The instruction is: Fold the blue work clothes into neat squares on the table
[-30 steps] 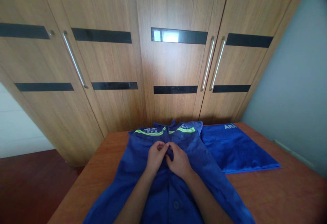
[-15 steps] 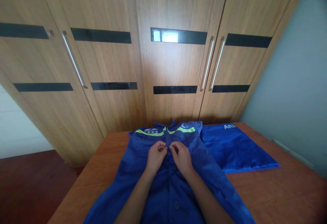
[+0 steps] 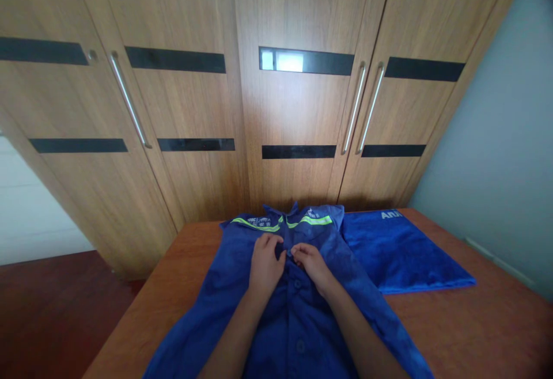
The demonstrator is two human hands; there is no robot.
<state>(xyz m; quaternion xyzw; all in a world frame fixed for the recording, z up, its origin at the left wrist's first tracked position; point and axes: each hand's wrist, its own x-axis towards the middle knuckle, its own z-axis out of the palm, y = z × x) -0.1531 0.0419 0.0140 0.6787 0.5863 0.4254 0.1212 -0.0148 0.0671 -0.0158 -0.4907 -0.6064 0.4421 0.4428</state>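
Observation:
A dark blue work shirt (image 3: 268, 333) lies front side up, its collar away from me, with yellow-green reflective strips across the chest and buttons down the front. My left hand (image 3: 264, 264) rests at the shirt's front opening, its index finger and thumb apart, the thumb tip by the placket edge. Just to its right, my right hand (image 3: 313, 264) pinches the placket at chest height between thumb and fingers. A small button seems to be at those fingertips, too small to be sure. Lower down, a button (image 3: 300, 346) shows on the placket.
Right of the shirt lies a folded bright blue cloth (image 3: 401, 252) with white letters at its far edge. Both are on a reddish-brown wooden table (image 3: 173, 275). A wooden wardrobe (image 3: 298, 108) with metal handles stands behind it, and a pale wall (image 3: 496, 154) at the right.
My left index finger has lifted away from the thumb, opening the earlier pinch. My right hand stays at the placket, its fingers slightly shifted. The view has moved a little.

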